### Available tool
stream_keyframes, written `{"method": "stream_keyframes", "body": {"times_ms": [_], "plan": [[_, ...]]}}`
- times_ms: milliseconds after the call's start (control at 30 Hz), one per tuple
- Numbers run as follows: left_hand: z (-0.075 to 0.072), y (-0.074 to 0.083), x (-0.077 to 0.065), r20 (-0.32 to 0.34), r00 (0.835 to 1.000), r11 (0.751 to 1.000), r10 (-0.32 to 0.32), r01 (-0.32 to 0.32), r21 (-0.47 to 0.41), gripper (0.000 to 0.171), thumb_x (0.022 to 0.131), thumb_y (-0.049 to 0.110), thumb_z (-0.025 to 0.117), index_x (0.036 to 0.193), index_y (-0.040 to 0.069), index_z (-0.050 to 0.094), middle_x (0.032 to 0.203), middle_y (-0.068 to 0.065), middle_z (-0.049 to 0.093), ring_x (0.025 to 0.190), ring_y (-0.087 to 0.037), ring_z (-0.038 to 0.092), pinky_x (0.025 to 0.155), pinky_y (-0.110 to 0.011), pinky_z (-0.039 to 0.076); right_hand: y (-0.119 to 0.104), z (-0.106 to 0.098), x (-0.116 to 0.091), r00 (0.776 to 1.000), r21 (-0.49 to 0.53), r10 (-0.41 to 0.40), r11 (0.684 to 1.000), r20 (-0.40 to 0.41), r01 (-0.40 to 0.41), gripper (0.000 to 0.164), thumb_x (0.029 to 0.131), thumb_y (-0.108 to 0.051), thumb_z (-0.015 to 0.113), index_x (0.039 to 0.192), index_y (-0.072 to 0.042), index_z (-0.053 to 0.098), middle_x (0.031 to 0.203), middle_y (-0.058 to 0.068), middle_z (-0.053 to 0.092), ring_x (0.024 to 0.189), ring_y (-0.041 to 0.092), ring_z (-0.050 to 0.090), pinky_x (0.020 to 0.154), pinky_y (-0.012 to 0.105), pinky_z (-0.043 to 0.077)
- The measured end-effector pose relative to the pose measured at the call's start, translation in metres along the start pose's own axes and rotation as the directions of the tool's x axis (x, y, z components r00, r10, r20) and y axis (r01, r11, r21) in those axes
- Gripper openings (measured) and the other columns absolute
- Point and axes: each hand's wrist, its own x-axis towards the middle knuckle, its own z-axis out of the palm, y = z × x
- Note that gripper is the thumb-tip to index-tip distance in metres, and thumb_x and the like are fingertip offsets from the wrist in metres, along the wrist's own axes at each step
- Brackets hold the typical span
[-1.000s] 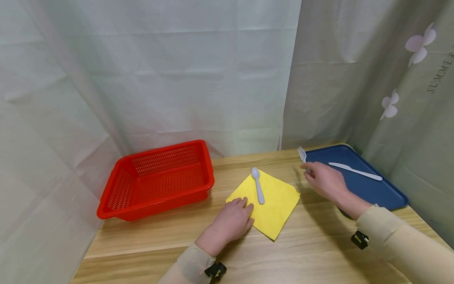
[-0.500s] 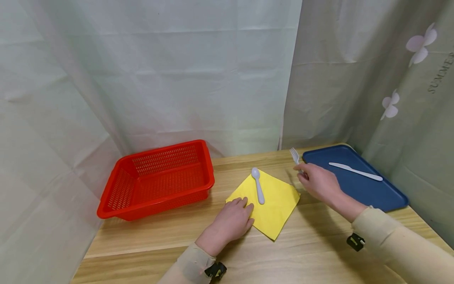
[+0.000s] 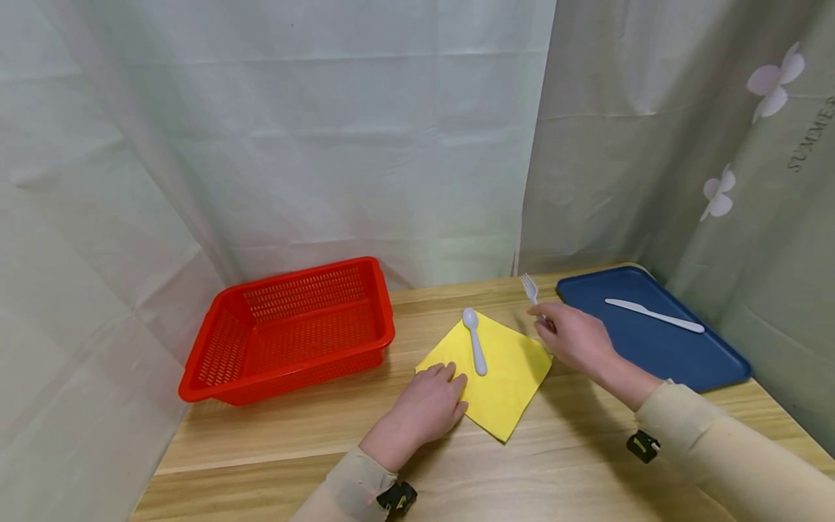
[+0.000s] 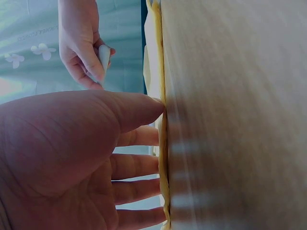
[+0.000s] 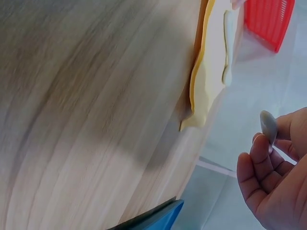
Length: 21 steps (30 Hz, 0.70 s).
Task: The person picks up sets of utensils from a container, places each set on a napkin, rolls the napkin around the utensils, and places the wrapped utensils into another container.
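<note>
The two hands are apart, each at its own work; the right hand (image 3: 574, 335) pinches a white fork (image 3: 530, 290) by the handle between thumb and fingers, its prongs pointing away from the person; the fork is held up above the table (image 3: 522, 478), in the stretch between a yellow napkin (image 3: 509, 391) and a blue tray (image 3: 659, 351); the left hand (image 3: 427, 406) lies palm down with its fingers extended, the fingertips resting on the left corner of the napkin.

The napkin lies flat on the table as a square turned on its corner; a white spoon (image 3: 475, 344) lies on it toward the far side, bowl end at the far corner and handle toward the person, just beside the left fingertips but apart from them; the tray is at the right end of the table, with a white knife (image 3: 654, 315) lying slantwise on it, handle toward the right; at the left stands a red basket (image 3: 306, 375) with slotted sides, well apart from the tray; a pale curtain (image 3: 339, 145) hangs behind it all, with printed flowers (image 3: 718, 193) at the right.
</note>
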Motion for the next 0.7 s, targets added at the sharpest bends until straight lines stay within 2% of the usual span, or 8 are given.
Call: {"method": "stream_keyframes", "body": {"times_ms": [367,700], "plan": [[-0.002,0.0,-0.001,-0.01,1.0,1.0,0.008,-0.008,0.011,0.047,0.107,0.037,0.073,0.146,0.01,0.07,0.15,-0.017,0.066,0.137,-0.034,0.063,0.117,-0.047,0.051,-0.01,0.01,0.005,1.0,0.023,0.013,1.0,0.019,-0.014,0.029,0.108,-0.014,0.066,0.134,-0.009,0.078,0.084,0.0,0.059,0.068,0.016,0.051,0.058,0.034,0.037],[-0.001,0.0,0.0,0.005,1.0,1.0,0.001,-0.001,0.009,0.049,0.107,0.037,0.073,0.148,0.011,0.07,0.152,-0.016,0.065,0.138,-0.034,0.062,0.118,-0.047,0.05,-0.021,0.013,0.006,1.0,0.053,0.0,0.999,0.022,-0.001,0.028,0.109,-0.015,0.068,0.134,-0.01,0.078,0.083,-0.001,0.06,0.063,0.015,0.051,0.054,0.032,0.039]]}}
